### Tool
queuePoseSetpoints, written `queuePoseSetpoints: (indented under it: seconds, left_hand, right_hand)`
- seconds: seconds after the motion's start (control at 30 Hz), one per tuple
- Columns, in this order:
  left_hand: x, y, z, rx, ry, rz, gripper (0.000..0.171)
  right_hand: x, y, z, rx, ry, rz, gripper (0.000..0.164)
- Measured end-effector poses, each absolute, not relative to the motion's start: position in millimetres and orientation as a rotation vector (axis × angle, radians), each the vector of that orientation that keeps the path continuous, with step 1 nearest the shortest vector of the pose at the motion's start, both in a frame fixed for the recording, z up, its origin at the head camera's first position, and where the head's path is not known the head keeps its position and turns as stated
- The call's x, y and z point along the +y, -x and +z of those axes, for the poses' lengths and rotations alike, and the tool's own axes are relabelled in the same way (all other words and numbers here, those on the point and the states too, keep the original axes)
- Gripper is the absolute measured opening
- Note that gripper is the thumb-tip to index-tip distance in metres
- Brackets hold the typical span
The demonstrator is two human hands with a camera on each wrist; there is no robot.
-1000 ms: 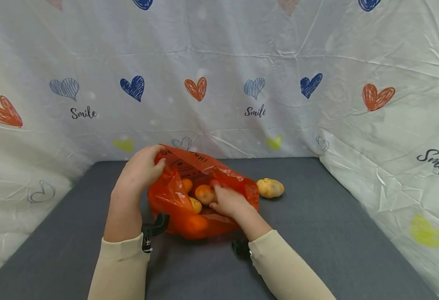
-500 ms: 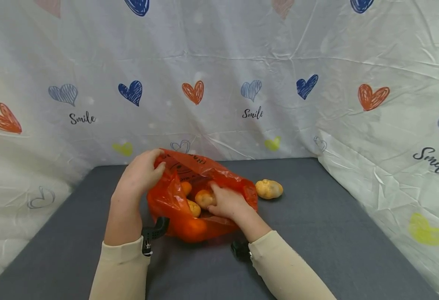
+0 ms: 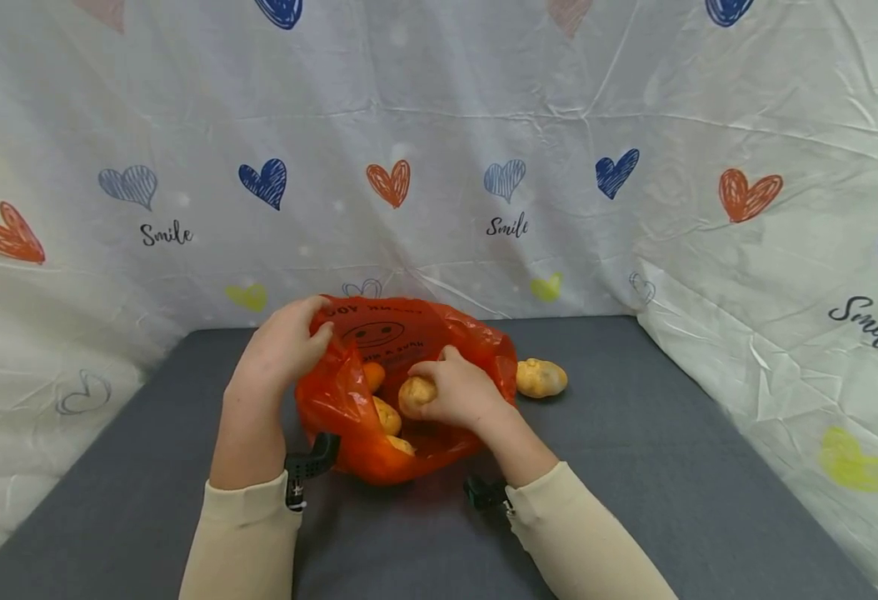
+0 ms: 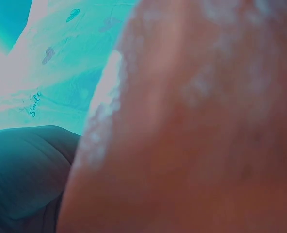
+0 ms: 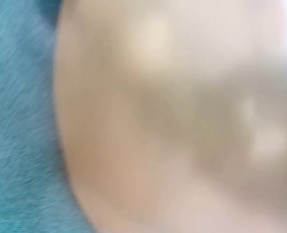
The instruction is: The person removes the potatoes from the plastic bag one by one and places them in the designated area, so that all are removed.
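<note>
A red-orange plastic bag [image 3: 337, 396] lies with its mouth spread on the grey table. At the bag's left rim my left hand [image 3: 277, 346] pinches the plastic between fingers and thumb. My right hand [image 3: 465, 387] reaches into the opening and grips a potato [image 3: 414, 397]. Deeper inside, another potato [image 3: 387, 416] rests beside an orange-coloured round thing [image 3: 373, 376], and part of one more yellowish potato [image 3: 400, 446] shows at the front. Both wrist views are filled mostly by blurred skin, so the fingers are hidden there.
A single potato [image 3: 541, 378] lies on the table [image 3: 634, 467] just right of the bag. Behind the table hangs a white cloth [image 3: 439, 242] printed with hearts, which also runs down both sides.
My right hand now holds a potato and has lifted it slightly. The bag's far side has spread wider, showing more of its print. My left hand stays at the rim.
</note>
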State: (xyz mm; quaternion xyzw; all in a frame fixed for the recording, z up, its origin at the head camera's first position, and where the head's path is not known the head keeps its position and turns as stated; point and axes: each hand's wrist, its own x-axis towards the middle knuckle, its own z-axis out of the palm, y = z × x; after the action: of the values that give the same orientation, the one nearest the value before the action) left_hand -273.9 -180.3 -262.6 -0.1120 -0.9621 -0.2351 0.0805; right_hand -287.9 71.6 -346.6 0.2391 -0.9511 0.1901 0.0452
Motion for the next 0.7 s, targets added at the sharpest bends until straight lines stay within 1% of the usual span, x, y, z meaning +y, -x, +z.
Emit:
queuePoseSetpoints:
  seconds: [0.17, 0.37, 0.7]
  left_hand:
    - [-180, 274, -263, -2.869, 0.339, -0.701, 0.047]
    - [-180, 275, -262, -2.87, 0.334, -0.699, 0.047]
    - [-179, 274, -262, -2.863, 0.337, -0.706, 0.046]
  right_hand:
    - [74, 276, -328, -2.855, -0.787, 0.786, 0.053]
    - [83, 267, -309, -2.734, -0.936, 1.023, 0.054]
    - [105, 270, -295, -2.586, -1.132, 1.52, 0.057]
